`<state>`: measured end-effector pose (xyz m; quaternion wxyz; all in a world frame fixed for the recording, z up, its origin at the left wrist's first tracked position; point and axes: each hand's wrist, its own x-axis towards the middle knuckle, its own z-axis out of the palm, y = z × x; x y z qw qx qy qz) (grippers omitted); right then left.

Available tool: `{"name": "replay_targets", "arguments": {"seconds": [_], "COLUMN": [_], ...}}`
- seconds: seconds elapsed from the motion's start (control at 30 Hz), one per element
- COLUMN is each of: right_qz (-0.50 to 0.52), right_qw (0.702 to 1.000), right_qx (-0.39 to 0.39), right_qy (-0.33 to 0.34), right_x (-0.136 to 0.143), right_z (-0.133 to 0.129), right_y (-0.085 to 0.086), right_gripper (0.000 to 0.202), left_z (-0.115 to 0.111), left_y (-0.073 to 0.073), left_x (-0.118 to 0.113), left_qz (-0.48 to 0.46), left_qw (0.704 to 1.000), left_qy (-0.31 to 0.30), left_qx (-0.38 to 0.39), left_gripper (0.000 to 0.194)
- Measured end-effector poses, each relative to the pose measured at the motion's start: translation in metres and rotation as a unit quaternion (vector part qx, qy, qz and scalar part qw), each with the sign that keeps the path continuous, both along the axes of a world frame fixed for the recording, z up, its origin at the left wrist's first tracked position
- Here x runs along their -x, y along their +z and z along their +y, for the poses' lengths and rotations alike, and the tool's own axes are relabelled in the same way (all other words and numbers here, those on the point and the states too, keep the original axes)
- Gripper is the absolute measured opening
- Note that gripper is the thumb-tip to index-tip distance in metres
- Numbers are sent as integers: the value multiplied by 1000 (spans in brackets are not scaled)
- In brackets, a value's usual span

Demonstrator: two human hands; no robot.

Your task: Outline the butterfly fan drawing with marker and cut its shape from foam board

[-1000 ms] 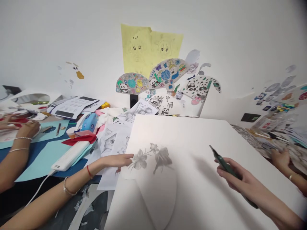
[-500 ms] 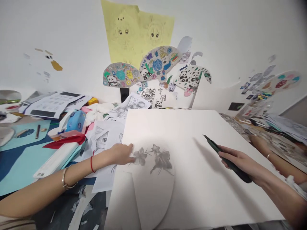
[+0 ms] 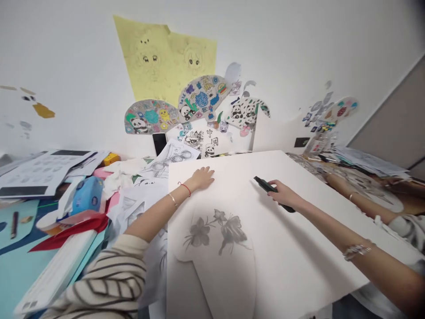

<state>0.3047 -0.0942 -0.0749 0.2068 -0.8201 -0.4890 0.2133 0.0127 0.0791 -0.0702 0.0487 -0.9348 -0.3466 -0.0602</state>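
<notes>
My left hand (image 3: 202, 178) rests palm down with fingers spread on the upper left of a large white board (image 3: 292, 248). In my right hand (image 3: 282, 193) is a dark green utility knife (image 3: 265, 185), its tip pointing up and left above the board. A shadow of the knife and arm falls on the board below. Nearer me lies a fan-shaped white cutout (image 3: 229, 274) with a grey pencil drawing of a flower (image 3: 199, 232) and a butterfly (image 3: 233, 232). Neither hand touches this cutout.
Drawing sheets (image 3: 133, 208), a blue tissue pack (image 3: 88, 195) and a long white box (image 3: 56, 274) crowd the left. Another person's arm (image 3: 365, 204) reaches in at right, over a drawing (image 3: 368, 181). A phone (image 3: 160, 144) leans against the decorated wall.
My left hand has left the cutout's flower edge and moved up and right onto the board, fingers now spread. My right hand has carried the knife farther forward and left. The view has shifted.
</notes>
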Motion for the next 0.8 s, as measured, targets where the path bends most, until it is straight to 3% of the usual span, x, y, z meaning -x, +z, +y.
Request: {"name": "replay_targets", "arguments": {"seconds": [0.2,0.5,0.63,0.8], "right_qz": [-41,-150,-187,-222], "right_qw": [999,988,981,973], "right_qx": [-4,-44,-53,-54], "right_qy": [21,13,-5,-16], "right_x": [14,29,33,36], "right_z": [49,146,181,202], "right_y": [-3,-17,-25,-29], "right_gripper": [50,50,50,47], "left_z": [45,74,83,83], "left_y": [-28,-83,-93,-96], "left_x": [-41,-46,-49,-50], "left_qz": [-87,-111,-112,-119], "left_qw": [996,993,993,993], "left_qy": [-10,-27,-24,-14], "left_qx": [-33,-31,-17,-13], "left_gripper": [45,46,47,49]}}
